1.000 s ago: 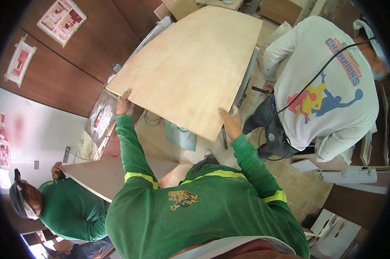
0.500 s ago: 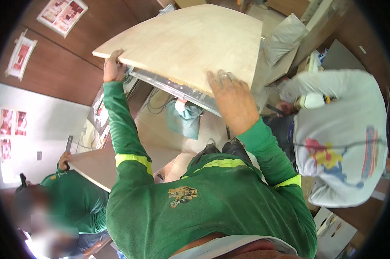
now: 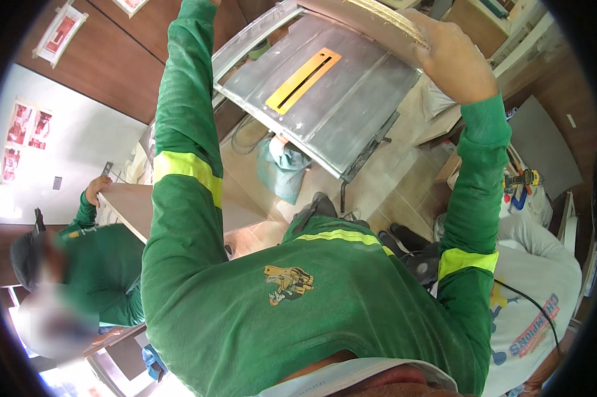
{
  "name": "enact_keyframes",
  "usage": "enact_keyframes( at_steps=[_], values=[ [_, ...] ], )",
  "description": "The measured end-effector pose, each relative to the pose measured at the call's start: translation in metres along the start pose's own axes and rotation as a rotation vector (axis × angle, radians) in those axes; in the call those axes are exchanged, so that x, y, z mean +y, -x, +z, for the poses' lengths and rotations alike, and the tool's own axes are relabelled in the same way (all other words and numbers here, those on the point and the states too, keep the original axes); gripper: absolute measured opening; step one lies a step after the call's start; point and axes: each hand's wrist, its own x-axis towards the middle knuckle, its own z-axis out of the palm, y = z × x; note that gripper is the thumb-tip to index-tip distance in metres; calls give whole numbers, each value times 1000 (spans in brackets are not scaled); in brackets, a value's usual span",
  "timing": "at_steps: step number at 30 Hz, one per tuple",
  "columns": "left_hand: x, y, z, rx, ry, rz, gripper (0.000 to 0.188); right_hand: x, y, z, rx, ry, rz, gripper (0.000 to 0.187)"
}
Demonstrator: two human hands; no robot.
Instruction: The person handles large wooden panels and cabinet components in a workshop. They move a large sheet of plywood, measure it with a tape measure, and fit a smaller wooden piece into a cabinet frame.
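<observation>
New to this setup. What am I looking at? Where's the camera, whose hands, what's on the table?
There's no robot here: it's a person working bare-handed. A fisheye camera on their head looks down, so straight edges bend near the rim, and the green sleeves are the wearer's own. The right hand is at the edge of a wooden board, raised over the far side of a grey metal-topped table. Its fingers are mostly hidden. The left hand is beyond the top edge, so its grip can't be seen. Set in the tabletop is an orange slotted plate. Two other people are nearby: one in green at left, one in a white top at lower right.
</observation>
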Motion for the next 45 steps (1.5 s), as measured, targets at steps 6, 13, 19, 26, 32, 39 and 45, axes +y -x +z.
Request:
enact_keyframes(
  at_steps=[6, 13, 19, 26, 32, 39, 45],
  values=[
    [-7, -39, 10, -22, -6, -30, 21, 3, -21, -14, -95, 26, 85, 50],
    [-51, -81, 61, -62, -7, -90, 18, 82, -20, 14, -19, 77, 32, 44],
    [-118, -146, 79, -137, -130, -120, 26, 123, -7, 21, -153, -127, 172, 40],
    [-165, -94, 181, -66, -225, -209, 23, 237, 27, 97, -162, -188, 193, 42],
    [-213, -114, 257, -43, -299, -234, 20, 326, 51, 112, -253, -299, 261, 45],
    [-212, -135, 269, -10, -297, -207, 18, 376, 36, 88, -286, -423, 205, 38],
    [-204, -131, 351, -62, -296, -99, 35, 489, -4, 96, -53, -241, 23, 40]
  ],
)
